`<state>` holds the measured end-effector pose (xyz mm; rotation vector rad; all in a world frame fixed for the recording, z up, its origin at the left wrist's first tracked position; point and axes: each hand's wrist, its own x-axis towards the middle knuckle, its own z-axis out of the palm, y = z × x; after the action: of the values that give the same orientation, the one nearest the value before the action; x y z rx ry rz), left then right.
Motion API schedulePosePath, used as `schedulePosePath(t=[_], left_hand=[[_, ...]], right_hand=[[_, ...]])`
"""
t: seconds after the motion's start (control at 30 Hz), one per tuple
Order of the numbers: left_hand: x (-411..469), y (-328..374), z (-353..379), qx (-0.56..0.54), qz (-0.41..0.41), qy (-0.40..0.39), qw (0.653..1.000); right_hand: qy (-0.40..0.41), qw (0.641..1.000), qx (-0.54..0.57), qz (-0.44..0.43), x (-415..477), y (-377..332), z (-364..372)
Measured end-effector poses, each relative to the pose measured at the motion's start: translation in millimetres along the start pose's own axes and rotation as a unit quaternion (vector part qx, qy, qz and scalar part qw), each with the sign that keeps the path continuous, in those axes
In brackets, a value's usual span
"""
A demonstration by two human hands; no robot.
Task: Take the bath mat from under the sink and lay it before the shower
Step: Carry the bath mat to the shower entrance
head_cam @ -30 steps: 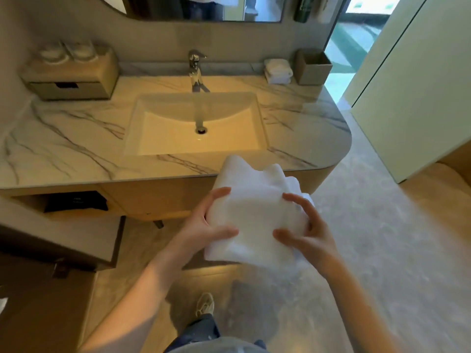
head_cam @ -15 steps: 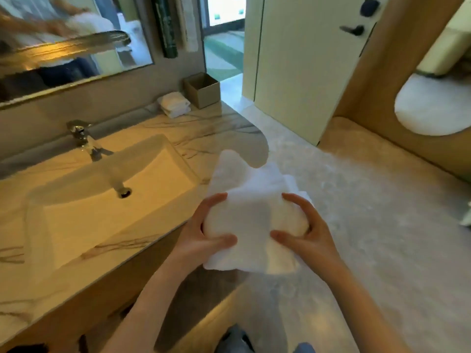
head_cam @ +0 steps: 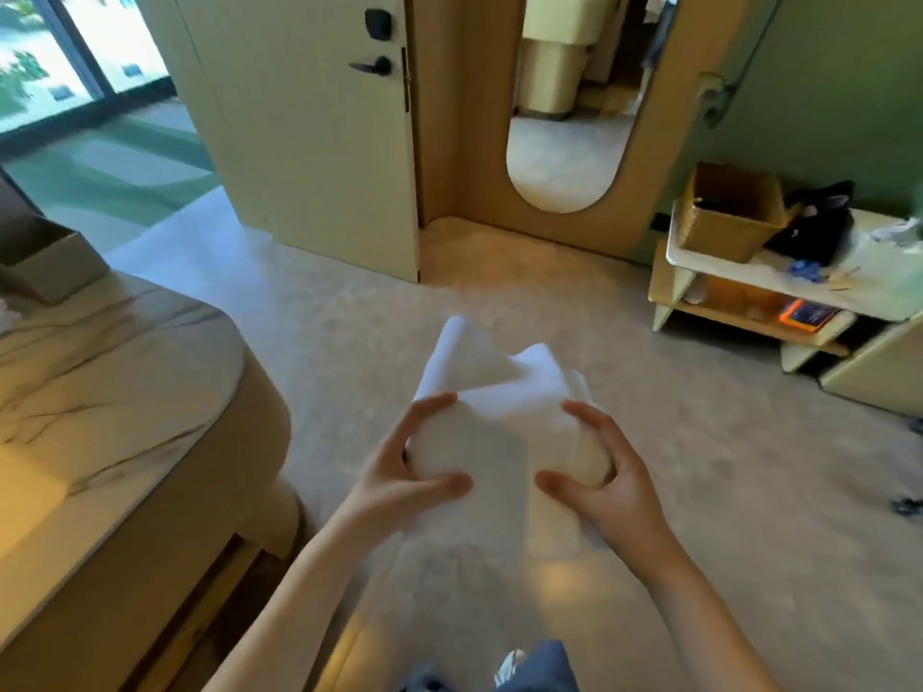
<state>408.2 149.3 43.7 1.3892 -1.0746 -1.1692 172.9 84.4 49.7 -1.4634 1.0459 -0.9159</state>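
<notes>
A plain white bath mat (head_cam: pixel 499 417), a grey-veined marble counter (head_cam: pixel 100 392) at left, a tan woven basket (head_cam: pixel 729 217) far right.

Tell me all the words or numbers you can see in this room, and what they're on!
No words or numbers can be read here.
Orange-edged item on the low shelf: any print is too blurred to read.
Dark lock pad on the door: no digits show.
</notes>
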Motion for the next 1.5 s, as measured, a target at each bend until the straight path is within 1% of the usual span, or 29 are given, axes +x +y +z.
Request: schedulePosePath(t=[0.07, 0.2, 0.4, 0.53, 0.67, 0.9, 1.03, 1.27, 1.37, 1.5], left_hand=[[25, -2, 36, 0.005, -0.007, -0.009, 1.0], [71, 5, 99, 0.017, -0.013, -0.039, 0.999], [139, 21, 150, 0.042, -0.017, -0.087, 0.995], [190, 22, 167, 0.031, -0.026, -0.107, 0.993], [260, 20, 176, 0.027, -0.031, -0.128, 0.991], [418, 37, 180, 0.005, -0.028, -0.175, 0.984], [509, 59, 180, 0.01, -0.01, -0.203, 0.979], [613, 80, 188, 0.037, -0.002, -0.192, 0.981], [658, 80, 197, 0.039, -0.002, -0.169, 0.985], [715, 78, 212, 0.024, -0.006, -0.128, 0.992]], right_hand=[[0.023, 1.0, -0.009, 0.004, 10, 11, -39], [0.056, 0.998, 0.008, 0.022, 30, 25, -107], [0.107, 0.994, 0.006, 0.035, 65, 42, -164], [0.129, 0.991, -0.002, 0.044, 102, 50, -185], [0.142, 0.989, 0.005, 0.043, 159, 58, -202], [0.177, 0.984, -0.008, 0.024, 296, 61, -230], [0.192, 0.981, 0.013, 0.012, 378, 56, -245], [0.195, 0.98, 0.027, 0.004, 481, 57, -268], [0.18, 0.983, 0.026, 0.006, 533, 66, -287], [0.14, 0.99, 0.019, -0.002, 603, 76, -317]])
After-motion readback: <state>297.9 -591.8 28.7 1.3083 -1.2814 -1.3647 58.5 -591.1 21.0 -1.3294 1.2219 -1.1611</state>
